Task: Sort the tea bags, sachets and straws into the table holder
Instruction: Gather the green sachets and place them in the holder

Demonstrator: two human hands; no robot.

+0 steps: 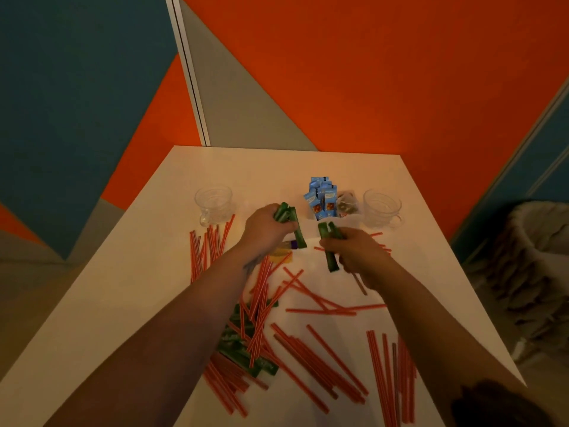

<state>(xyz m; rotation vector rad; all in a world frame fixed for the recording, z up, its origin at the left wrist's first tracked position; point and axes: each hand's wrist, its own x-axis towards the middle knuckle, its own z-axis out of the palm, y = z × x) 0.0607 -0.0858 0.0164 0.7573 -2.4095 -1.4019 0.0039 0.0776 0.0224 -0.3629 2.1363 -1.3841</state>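
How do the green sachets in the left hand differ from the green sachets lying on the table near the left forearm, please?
The green sachets in the left hand are held up off the table in a loose bunch; the green sachets on the table lie flat. The left hand covers part of the held ones, whereas striped straws lie across the loose ones. The held bunch is near the blue packets; the loose pile is nearer the camera. Both are green stick packs.

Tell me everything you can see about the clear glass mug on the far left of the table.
The clear glass mug on the left looks like patterned transparent glass with a small handle low on its near left side. It stands upright, mouth up, on the white table, and appears empty. Red-and-white striped straws lie just in front, their far ends at its base; actual contact is unclear. Neither hand touches it.
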